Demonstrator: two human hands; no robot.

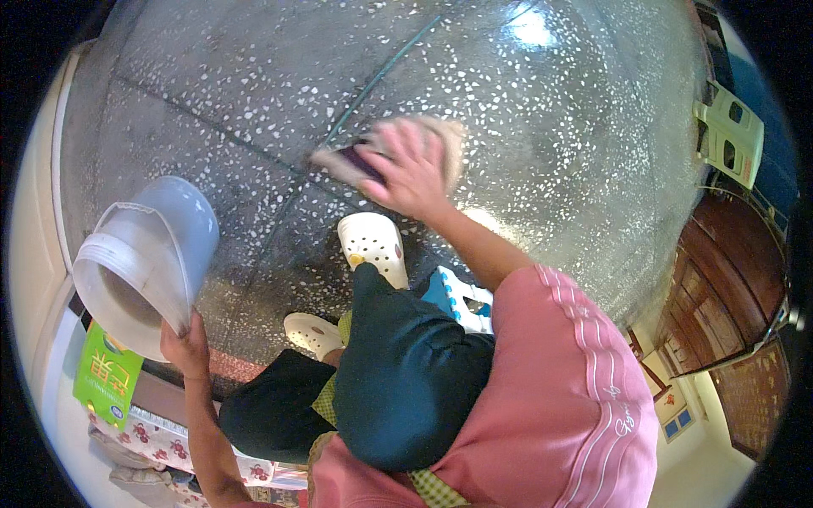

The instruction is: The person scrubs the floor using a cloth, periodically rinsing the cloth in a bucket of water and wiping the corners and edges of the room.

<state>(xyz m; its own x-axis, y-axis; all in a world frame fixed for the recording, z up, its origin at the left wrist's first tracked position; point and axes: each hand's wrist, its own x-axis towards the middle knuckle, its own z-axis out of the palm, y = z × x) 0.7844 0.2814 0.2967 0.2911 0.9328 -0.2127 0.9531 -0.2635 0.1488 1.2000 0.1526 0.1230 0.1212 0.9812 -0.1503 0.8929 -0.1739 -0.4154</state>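
Note:
My left hand (185,346) grips the rim of a translucent plastic bucket (171,209), which is tilted with its mouth towards me. Its thin white handle hangs across its side. My right hand (409,168) lies over a beige cloth (454,146) with a dark patch, at the terrazzo floor (254,76). Motion blurs both the fingers and the cloth, and its underside is hidden.
Below my right arm is a blue and white plastic stool (460,298), partly covered by my knee. White clogs (375,244) are on my feet. A green printed bag (108,374) lies behind the bucket. A pale green plastic chair (730,133) and dark wooden furniture (724,279) line the right.

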